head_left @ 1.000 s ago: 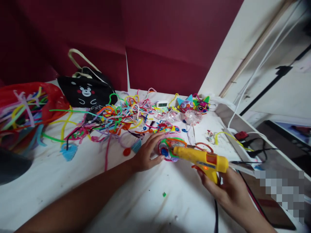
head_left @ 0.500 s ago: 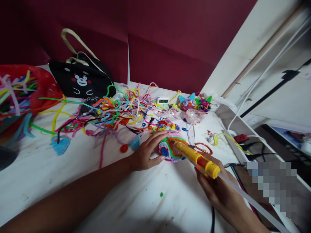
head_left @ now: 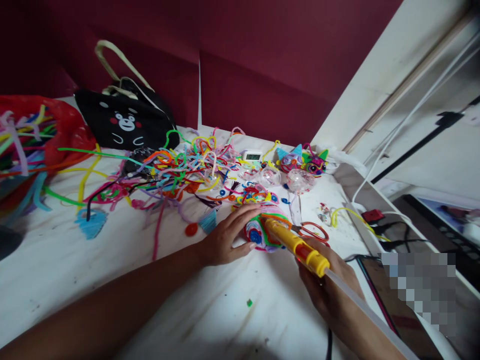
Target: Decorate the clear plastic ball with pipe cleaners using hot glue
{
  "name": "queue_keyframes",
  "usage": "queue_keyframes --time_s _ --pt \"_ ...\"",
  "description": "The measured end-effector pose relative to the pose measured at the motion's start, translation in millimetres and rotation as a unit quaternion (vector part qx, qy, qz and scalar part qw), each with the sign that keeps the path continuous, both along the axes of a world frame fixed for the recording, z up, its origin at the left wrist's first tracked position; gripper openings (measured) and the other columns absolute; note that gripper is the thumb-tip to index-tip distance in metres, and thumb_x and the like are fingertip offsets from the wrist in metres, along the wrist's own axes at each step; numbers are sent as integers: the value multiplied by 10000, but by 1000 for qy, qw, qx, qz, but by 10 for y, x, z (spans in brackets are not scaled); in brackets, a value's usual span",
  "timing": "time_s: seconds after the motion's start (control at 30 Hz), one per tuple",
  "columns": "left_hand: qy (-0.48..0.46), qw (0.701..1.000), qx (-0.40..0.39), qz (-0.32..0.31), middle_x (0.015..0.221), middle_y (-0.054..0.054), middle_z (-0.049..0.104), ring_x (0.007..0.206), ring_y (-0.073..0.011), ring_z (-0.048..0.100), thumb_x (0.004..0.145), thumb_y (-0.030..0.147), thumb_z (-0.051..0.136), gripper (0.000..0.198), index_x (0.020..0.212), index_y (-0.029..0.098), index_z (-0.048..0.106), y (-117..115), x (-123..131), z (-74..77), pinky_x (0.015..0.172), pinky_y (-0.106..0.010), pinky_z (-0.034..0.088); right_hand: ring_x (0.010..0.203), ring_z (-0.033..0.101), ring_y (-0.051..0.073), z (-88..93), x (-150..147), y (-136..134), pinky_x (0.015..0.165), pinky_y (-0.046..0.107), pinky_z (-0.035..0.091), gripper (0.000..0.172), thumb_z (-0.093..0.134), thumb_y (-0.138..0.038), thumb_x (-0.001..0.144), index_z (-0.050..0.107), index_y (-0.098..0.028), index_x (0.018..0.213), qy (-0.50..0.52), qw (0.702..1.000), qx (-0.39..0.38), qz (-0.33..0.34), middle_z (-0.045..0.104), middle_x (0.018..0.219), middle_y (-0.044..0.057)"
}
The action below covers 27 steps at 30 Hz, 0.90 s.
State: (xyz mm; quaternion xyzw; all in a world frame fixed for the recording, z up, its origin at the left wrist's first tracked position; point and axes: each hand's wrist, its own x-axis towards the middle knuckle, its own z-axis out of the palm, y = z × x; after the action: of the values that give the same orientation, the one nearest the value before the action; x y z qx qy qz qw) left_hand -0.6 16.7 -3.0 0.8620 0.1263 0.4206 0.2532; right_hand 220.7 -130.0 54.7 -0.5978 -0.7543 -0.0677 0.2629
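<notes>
My left hand (head_left: 227, 237) curves around the left side of a round ball (head_left: 258, 235) wrapped in coloured pipe cleaners, with a blue coil facing me. The ball rests on the white table. In my right hand (head_left: 330, 280) is a yellow hot glue gun (head_left: 298, 245), a clear glue stick (head_left: 371, 315) trailing out of its back end. Its nozzle points at the ball's right face, over the green and orange strands; whether the tip touches cannot be made out. Red-handled scissors (head_left: 313, 231) lie just beyond my right hand.
Loose pipe cleaners (head_left: 195, 165) pile up behind the ball. Two finished cat-eared balls (head_left: 290, 159) stand at the back beside clear balls (head_left: 300, 180) and a small digital clock (head_left: 252, 156). A black bag (head_left: 125, 122) and a red bag (head_left: 71, 132) are left. A phone-like tablet (head_left: 390, 295) lies right.
My right hand and the glue gun have shifted slightly left, the gun's back end dropping a little. My left hand stays on the ball, which has barely moved.
</notes>
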Motion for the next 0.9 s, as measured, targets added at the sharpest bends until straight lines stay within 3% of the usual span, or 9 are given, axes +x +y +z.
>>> queue_keyframes --time_s 0.37,0.9 --pt "-2 1000 -4 1 1514 -146 408 1404 -308 401 866 222 589 680 1493 223 323 -6 4 4 1176 -509 351 705 675 249 -17 11 33 620 364 518 542 460 -142 929 277 -285 1419 -68 995 51 44 698 974 71" --pt "-1 1000 3 1 1522 -147 394 1410 -303 394 866 223 596 687 1494 212 318 -2 5 -5 1186 -482 350 707 659 249 -37 19 30 632 370 514 572 460 -88 911 278 -214 1438 -71 995 46 54 698 944 94"
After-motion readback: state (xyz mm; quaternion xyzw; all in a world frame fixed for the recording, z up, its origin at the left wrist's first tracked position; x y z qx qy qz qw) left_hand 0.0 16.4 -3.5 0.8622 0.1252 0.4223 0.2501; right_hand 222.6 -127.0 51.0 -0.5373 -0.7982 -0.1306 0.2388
